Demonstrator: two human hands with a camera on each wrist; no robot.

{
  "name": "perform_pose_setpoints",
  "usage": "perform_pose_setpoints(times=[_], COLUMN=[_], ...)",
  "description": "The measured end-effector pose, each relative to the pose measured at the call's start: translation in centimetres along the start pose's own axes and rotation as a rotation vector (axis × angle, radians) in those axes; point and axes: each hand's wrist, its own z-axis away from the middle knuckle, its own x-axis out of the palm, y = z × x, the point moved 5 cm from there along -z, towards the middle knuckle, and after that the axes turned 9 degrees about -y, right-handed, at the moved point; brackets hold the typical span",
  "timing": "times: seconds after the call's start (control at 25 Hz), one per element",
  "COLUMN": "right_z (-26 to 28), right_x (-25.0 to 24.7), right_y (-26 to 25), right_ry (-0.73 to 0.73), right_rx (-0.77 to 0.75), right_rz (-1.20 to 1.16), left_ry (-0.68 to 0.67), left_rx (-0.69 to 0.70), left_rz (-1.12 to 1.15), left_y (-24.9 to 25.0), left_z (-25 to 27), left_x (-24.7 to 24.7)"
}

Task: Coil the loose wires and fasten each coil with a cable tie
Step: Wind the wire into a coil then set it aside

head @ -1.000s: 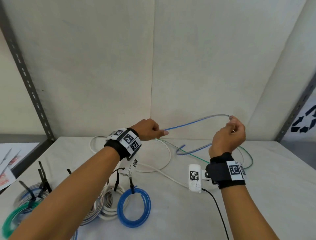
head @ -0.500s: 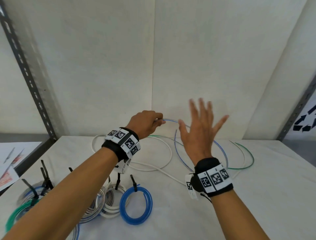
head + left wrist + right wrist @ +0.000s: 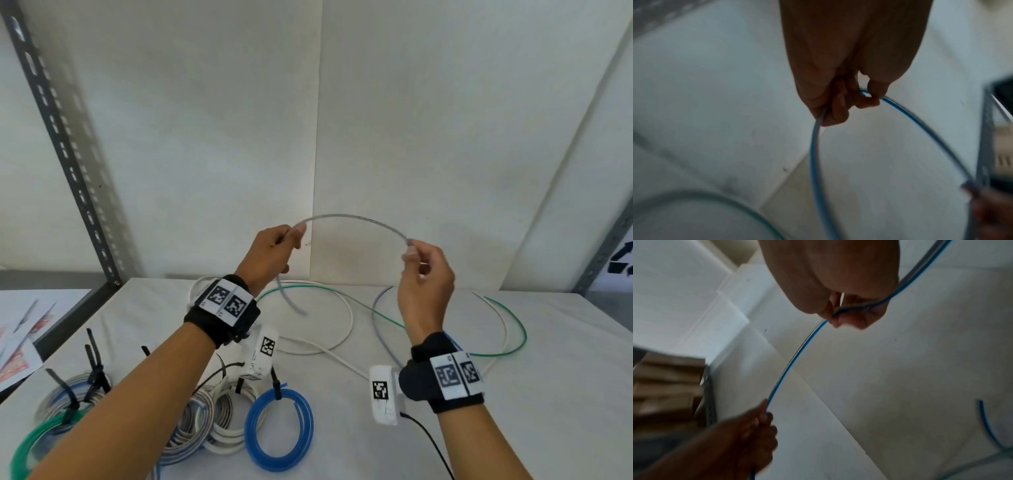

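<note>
head view: blue-grey wire (image 3: 356,219) arched in the air between both hands, above the table (image 3: 548,394).
left hand (image 3: 270,251) pinches one end of the arch, right hand (image 3: 426,274) pinches the other; span runs left-right, bowed upward, tail drops to the table. best to feed even loops into the left hand, no twist, same size as the tied coils (image 3: 279,431).
</note>
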Motion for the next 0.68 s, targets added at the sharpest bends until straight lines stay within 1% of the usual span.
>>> perform_pose_setpoints(times=[0.08,0.12,0.16,0.24,0.32,0.36,0.52,0.56,0.68], right_z=[1.4,2.3,3.1,4.3,4.9,5.2,5.9,6.0,5.6], right_x=[1.6,2.4,3.0,4.3,5.0,5.2,5.7,5.6,4.9], right_y=[0.4,0.3,0.0,-0.6,-0.6,-0.6,-0.1,0.1,0.7], right_ry=[-0.140,-0.187,-0.226,-0.317,-0.375,-0.378,-0.284,-0.254,-0.183], right_rx=[-0.032,-0.050,-0.060,-0.043,-0.033,-0.029,0.023,0.035,0.069], right_rz=[-0.009,-0.041,-0.089,-0.191,-0.206,-0.209,-0.251,-0.257,-0.264], left_ry=[0.101,0.144,0.181,0.238,0.274,0.296,0.443,0.429,0.295], left_rx=[-0.112,-0.133,-0.136,-0.124,-0.117,-0.114,-0.101,-0.108,-0.101], left_rz=[0.605,0.838,1.002,1.197,1.283,1.294,1.224,1.202,1.043], left_y=[-1.6,-2.2,-2.6,-2.9,-3.0,-3.0,-3.2,-3.3,-3.6], left_z=[-0.2,-0.4,-0.5,-0.7,-0.3,0.3,3.1,3.7,4.6], left_x=[0.5,1.0,1.5,2.3,3.4,4.1,7.1,7.7,8.5])
